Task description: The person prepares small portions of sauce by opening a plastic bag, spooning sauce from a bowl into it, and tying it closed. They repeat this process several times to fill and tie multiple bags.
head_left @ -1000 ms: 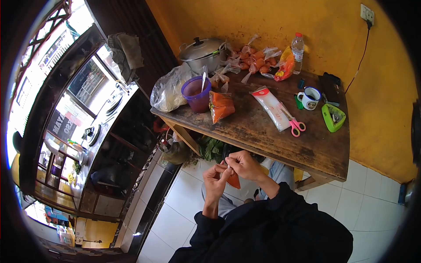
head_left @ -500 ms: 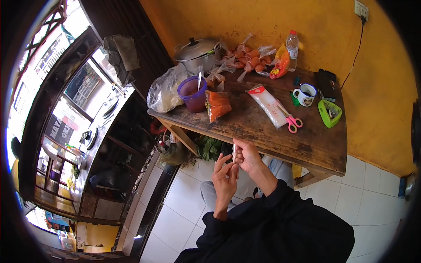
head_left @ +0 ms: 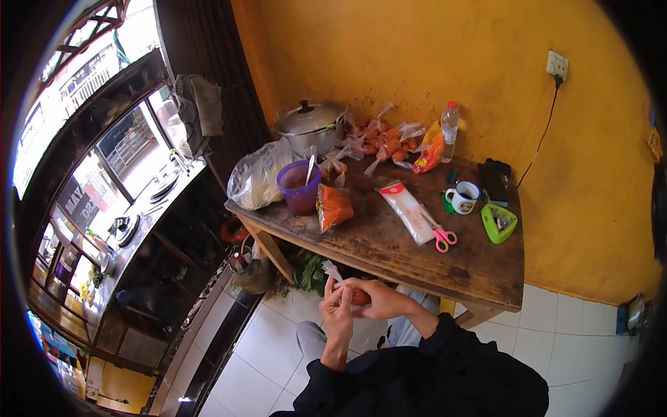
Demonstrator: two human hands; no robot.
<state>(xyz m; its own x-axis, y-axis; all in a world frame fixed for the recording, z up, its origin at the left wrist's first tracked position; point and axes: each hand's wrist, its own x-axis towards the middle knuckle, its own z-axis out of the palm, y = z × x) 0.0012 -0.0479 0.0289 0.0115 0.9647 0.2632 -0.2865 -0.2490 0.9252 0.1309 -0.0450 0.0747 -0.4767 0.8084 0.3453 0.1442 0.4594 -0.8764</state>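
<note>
In front of the table's front edge, my left hand (head_left: 336,311) pinches the neck of a small clear bag of orange-red filling (head_left: 360,297). My right hand (head_left: 382,299) is closed around the bag's filled part. The bag's clear top (head_left: 332,270) sticks up above my fingers. On the wooden table (head_left: 389,254) stand a purple tub (head_left: 301,192) with a spoon in it and an orange packet (head_left: 334,207). Pink-handled scissors (head_left: 445,240) lie against a pack of clear plastic bags (head_left: 406,212).
At the back are a lidded pot (head_left: 308,126), several filled orange bags (head_left: 389,144) and a bottle (head_left: 450,132). A white mug (head_left: 463,198), a green ashtray (head_left: 499,223) and a black pouch (head_left: 495,181) are at the right. A large clear bag (head_left: 260,179) lies at the left.
Both hands have come lower and slightly left, and the small orange-red bag now shows between them. The head view has shifted, so the table appears lower.
</note>
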